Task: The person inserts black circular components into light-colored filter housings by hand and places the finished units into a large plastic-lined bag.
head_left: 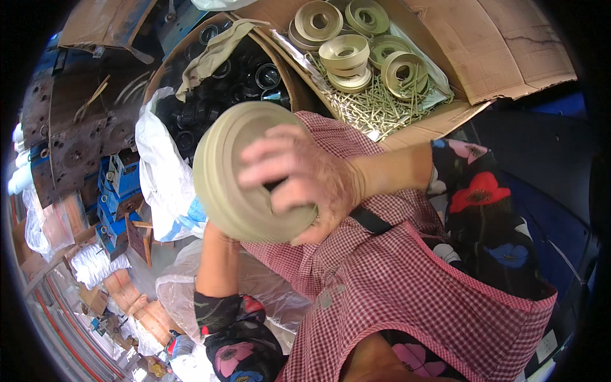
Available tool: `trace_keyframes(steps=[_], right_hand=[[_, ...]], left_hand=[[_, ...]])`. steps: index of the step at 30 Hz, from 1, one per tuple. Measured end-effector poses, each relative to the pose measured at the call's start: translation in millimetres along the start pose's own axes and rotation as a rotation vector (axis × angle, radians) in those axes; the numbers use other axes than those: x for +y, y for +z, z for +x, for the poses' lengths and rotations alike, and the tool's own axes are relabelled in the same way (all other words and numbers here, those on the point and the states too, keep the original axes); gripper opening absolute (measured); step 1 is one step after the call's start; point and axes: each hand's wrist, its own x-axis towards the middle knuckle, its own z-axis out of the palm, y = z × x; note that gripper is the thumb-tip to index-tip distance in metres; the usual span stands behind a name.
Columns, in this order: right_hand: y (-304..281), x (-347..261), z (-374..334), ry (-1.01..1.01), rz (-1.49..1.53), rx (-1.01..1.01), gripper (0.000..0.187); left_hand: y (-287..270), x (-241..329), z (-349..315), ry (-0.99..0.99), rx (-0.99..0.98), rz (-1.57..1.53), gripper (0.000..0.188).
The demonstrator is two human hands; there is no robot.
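In front of my apron is a wide, olive-beige round flanged ring with a hole at its centre, its face tilted toward me. My right hand, smeared a little by motion, lies across that face. Its fingers curl at the central hole and the thumb sits near the lower right edge. From below, my left forearm rises to the ring's underside; the left hand is hidden behind the ring, so its fingers do not show.
A cardboard box at the top holds several similar rings over thin olive sticks. Left of it, a container holds black round parts. A white plastic bag hangs there. Blue metal machinery stands further left.
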Motion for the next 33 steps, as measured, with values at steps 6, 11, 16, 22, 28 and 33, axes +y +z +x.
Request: trace_keyframes(steps=[6,11,16,22,28,33], right_hand=[[-9,6,6,-0.358,0.187,-0.279,0.048],[-6,22,10,-0.253,0.075,-0.21,0.057],[-4,4,5,0.662,0.091,-0.038,0.052],[-9,30,13,1.807,0.836,-0.423,0.042],[-57,80,-1,1.02,-0.42,-0.192,0.037],[-219,187,-110,1.396,-1.193,-0.545,0.058]], left_hand=[[-12,2,-8,-0.048,-0.076,-0.161,0.04],[-10,0,-9,-0.044,-0.036,-0.177,0.04],[-9,-11,1,-0.039,0.295,-0.008,0.04],[-44,-5,7,0.248,0.226,0.747,0.036],[-117,-5,26,0.245,0.442,0.978,0.047],[-134,-71,51,-0.024,0.601,1.558,0.062]])
